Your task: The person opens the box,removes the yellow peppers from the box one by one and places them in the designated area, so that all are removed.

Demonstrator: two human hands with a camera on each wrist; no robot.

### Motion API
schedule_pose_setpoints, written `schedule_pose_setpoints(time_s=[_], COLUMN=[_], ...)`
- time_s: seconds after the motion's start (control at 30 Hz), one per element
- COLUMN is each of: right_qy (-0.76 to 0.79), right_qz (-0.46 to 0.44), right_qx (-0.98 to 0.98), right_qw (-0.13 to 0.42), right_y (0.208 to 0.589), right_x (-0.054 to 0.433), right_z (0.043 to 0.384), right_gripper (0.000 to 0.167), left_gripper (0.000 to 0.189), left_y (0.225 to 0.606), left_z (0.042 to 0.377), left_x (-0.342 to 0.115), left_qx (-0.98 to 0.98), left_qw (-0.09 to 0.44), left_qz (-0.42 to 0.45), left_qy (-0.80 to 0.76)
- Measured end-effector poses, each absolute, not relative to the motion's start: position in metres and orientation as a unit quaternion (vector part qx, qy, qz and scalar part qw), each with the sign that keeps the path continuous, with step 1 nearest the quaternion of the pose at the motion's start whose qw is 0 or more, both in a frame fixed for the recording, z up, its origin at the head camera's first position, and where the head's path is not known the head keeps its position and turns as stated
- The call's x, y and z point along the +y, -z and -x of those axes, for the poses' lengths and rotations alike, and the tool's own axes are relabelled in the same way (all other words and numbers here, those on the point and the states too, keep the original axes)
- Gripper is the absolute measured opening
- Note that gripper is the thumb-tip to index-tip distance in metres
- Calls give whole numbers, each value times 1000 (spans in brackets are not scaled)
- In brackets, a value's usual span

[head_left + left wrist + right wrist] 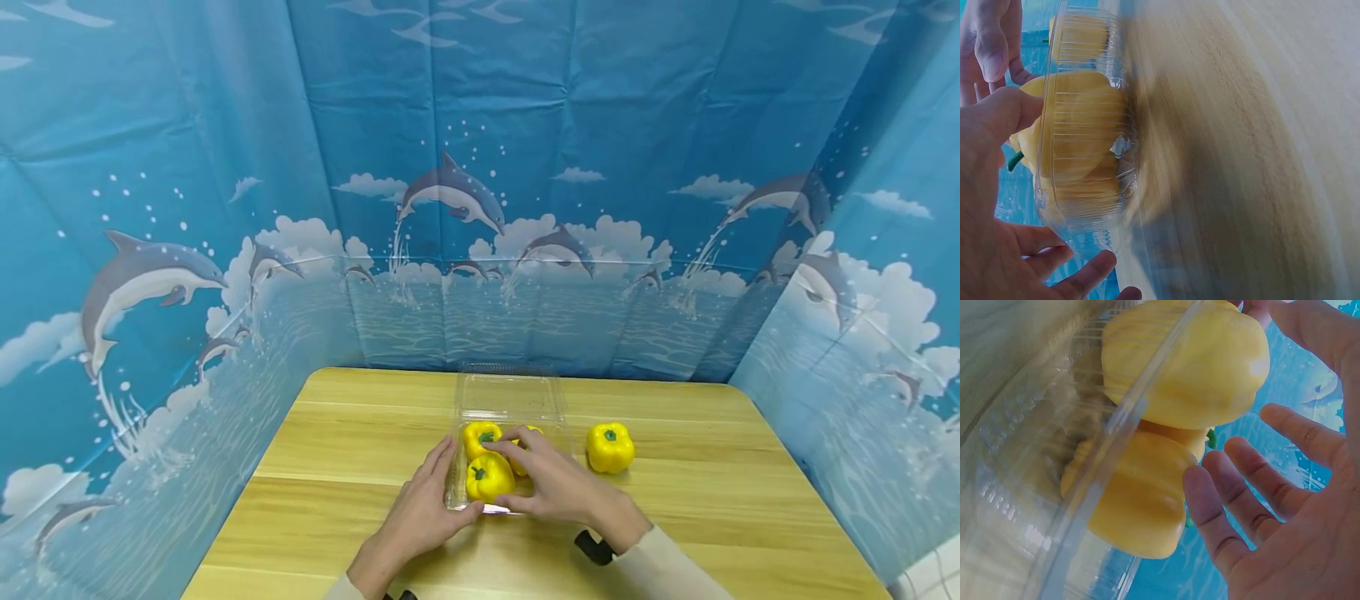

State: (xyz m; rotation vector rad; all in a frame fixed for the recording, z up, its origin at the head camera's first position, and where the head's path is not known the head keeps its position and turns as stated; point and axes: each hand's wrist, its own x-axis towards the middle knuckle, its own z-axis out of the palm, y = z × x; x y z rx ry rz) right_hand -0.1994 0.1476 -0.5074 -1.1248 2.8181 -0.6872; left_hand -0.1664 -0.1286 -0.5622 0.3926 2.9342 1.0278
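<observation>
A clear plastic clamshell container (pixel 455 497) stands on the table with its lid (pixel 510 396) folded back. Inside are three yellow bell peppers: a front one (pixel 490 478), a back-left one (pixel 480 437) and a right one (pixel 534 431), which is partly covered by my right hand. My left hand (pixel 423 510) holds the container's front-left corner, thumb at the front rim and fingers along the left side. Over the container's right part hovers my right hand (pixel 555 479), fingers spread and loosely bent, gripping nothing. In the right wrist view its fingertips (pixel 1200 481) are close beside a pepper (pixel 1141 494); contact is unclear.
Another yellow bell pepper (pixel 610 447) sits on the wooden table (pixel 697 483), to the right of the container. A blue dolphin-print curtain (pixel 495 317) hangs behind the table's far edge and along both sides.
</observation>
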Motion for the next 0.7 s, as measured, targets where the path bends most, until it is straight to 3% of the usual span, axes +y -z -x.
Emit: schedule_pose_setpoints(time_s=[0.3, 0.7], right_qy=[212, 216], right_qz=[368, 366], right_qx=[905, 905], right_qw=[-15, -14], right_y=[511, 518], right_x=[143, 140], right_z=[198, 200], right_gripper=[71, 70], left_gripper=[114, 115], left_y=[560, 561], left_z=[167, 167], left_x=[-128, -128], left_qx=[936, 935], left_qw=[5, 2], left_qz=[-126, -125], left_qy=[-328, -331])
